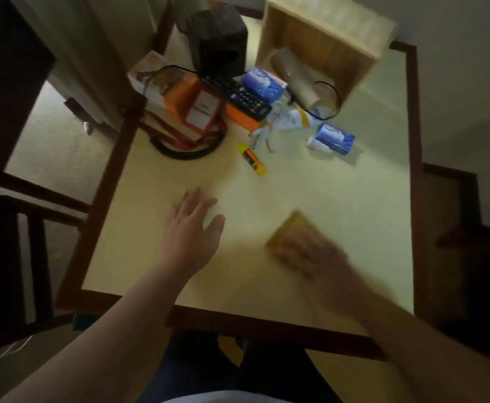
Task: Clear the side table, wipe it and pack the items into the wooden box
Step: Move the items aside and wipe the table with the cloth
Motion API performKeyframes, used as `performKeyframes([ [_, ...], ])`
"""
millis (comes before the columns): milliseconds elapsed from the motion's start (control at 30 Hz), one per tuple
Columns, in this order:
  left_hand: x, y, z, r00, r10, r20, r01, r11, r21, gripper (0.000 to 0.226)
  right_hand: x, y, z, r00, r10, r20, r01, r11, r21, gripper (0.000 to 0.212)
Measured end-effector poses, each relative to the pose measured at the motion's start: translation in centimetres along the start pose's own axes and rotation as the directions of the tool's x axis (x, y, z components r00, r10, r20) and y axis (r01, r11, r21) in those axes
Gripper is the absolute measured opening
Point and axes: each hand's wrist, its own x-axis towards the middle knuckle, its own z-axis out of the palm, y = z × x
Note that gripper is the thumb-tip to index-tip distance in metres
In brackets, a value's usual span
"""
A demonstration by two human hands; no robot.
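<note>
- Right hand [310, 245] presses flat on yellow-brown cloth [289, 228], blurred; grip on it unclear.
- Left hand [191, 225] flat, fingers spread, likely bracing on cream bench [354, 213].
- Far side: clutter bunched clear of wiping; open pale wooden box [325, 39] tipped on side.

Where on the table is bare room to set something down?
Bare: the table's right side beyond the right hand and cloth, and the strip between the left hand and glue stick. Crowded: the far end around the remote and wooden box.
</note>
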Motion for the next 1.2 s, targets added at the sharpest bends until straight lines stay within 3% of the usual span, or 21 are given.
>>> performKeyframes([
  [33, 0.2, 0.8, 0.8, 1.0, -0.013, -0.001, 0.013, 0.999, 0.03, 0.049, -0.4, 3.1, -0.2, 0.981, 0.193, -0.033, -0.192, 0.981, 0.039, 0.051],
  [100, 0.3, 2.4, 2.3, 0.999, -0.044, -0.008, 0.044, 0.995, 0.09, 0.053, -0.9, 7.2, -1.5, 0.836, 0.546, -0.056, -0.525, 0.825, 0.208, 0.053],
  [167, 0.5, 4.1, 3.8, 0.999, -0.039, -0.015, 0.041, 0.988, 0.146, 0.057, -0.4, 7.9, -1.7, 0.686, 0.725, -0.061, -0.671, 0.663, 0.331, 0.054],
  [200, 0.7, 4.9, 4.5, 0.999, -0.024, -0.021, 0.027, 0.986, 0.167, 0.058, -0.1, 7.0, -1.3, 0.672, 0.735, -0.089, -0.676, 0.658, 0.332, 0.056],
  [233, 0.9, 5.9, 5.2, 0.999, -0.007, -0.036, 0.014, 0.984, 0.18, 0.06, -0.1, 5.7, -0.7, 0.704, 0.691, -0.163, -0.64, 0.717, 0.276, 0.056],
  [267, 1.3, 6.8, 5.9, 0.998, -0.003, -0.058, 0.014, 0.982, 0.187, 0.06, -0.8, 4.1, 0.1, 0.801, 0.562, -0.206, -0.528, 0.825, 0.201, 0.055],
  [333, 1.9, 8.2, 7.0, 0.995, -0.049, -0.089, 0.064, 0.981, 0.184, 0.061, -4.9, 1.6, 1.9, 0.978, 0.128, -0.163, -0.125, 0.992, 0.025, 0.055],
  [400, 2.5, 9.0, 7.7, 0.988, -0.109, -0.109, 0.127, 0.976, 0.177, 0.062, -10.1, 2.9, 2.0, 0.99, -0.136, -0.025, 0.135, 0.991, -0.019, 0.056],
  [467, 2.7, 9.1, 7.9, 0.983, -0.14, -0.117, 0.161, 0.967, 0.197, 0.063, -13.4, 6.8, 1.3, 0.973, -0.226, 0.051, 0.228, 0.972, -0.057, 0.055],
  [633, 2.6, 9.5, 7.9, 0.978, -0.143, -0.151, 0.172, 0.965, 0.197, 0.064, -10.9, 16.8, -1.8, 0.983, -0.027, 0.179, 0.035, 0.999, -0.041, 0.051],
  [700, 2.5, 9.6, 7.8, 0.978, -0.135, -0.162, 0.166, 0.966, 0.196, 0.064, -6.5, 18.9, -3.6, 0.986, 0.123, 0.114, -0.123, 0.992, -0.006, 0.049],
  [833, 2.6, 9.5, 7.9, 0.978, -0.141, -0.151, 0.172, 0.961, 0.219, 0.064, 2.6, 22.0, -7.2, 0.918, 0.396, 0.029, -0.396, 0.912, 0.105, 0.053],
  [1200, 2.9, 9.0, 8.7, 0.957, -0.055, -0.286, 0.13, 0.96, 0.249, 0.071, 18.7, 28.4, -11.9, 0.792, 0.61, -0.011, -0.595, 0.776, 0.21, 0.058],
])
